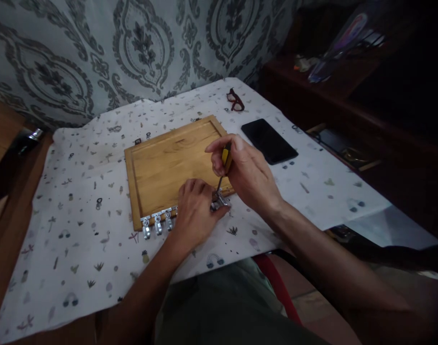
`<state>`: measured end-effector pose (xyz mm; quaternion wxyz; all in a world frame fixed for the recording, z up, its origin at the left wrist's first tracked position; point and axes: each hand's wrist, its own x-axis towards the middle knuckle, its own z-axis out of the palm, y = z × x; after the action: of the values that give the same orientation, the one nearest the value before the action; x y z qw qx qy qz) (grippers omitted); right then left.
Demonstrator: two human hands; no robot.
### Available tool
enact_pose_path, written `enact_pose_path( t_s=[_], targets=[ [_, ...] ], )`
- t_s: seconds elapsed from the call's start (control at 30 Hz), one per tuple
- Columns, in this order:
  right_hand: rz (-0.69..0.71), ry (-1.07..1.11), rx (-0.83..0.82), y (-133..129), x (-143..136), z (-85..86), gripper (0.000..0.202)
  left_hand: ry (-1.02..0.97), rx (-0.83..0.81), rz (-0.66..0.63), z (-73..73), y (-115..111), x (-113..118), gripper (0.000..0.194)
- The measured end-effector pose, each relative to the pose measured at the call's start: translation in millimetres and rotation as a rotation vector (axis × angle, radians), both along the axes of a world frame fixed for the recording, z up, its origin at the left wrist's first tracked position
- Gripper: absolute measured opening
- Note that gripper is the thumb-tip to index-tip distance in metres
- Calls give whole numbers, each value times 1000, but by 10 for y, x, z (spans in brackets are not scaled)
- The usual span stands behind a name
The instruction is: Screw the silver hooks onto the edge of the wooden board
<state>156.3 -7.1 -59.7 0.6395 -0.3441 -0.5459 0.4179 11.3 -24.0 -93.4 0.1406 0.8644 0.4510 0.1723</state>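
Yellow-brown wooden framed panel [161, 167] lies under the left hand [194, 211], fingers clamped round a silver metal hinge [224, 199]; the right hand [250, 175] grips a yellow-and-black screwdriver [225, 157], which could slip fingerward if tilted.

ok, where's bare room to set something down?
Widest: printed cloth left of the wooden board. Smaller: between right hand, phone and the cloth's right edge. Crowded: board's near edge, with metal fittings, left hand and screwdriver; I'd not reach in there.
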Motion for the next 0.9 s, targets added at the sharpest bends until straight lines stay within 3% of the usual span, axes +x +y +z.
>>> enact_pose_path(
  t_s=[0.2, 0.37, 0.67, 0.9],
  targets=[
    [94, -274, 41, -79, 279, 95, 40, -10, 18, -5, 2, -1, -2, 33],
    [-2, -477, 127, -102, 405, 174, 29, -7, -3, -15, 10, 3, 0, 33],
    [-246, -521, 294, -116, 382, 108, 26, 0, -10, -18, 22, -1, -5, 36],
    [-344, -557, 241, -125, 327, 70, 37, 31, 3, -12, -12, -10, 1, 34]
  ],
)
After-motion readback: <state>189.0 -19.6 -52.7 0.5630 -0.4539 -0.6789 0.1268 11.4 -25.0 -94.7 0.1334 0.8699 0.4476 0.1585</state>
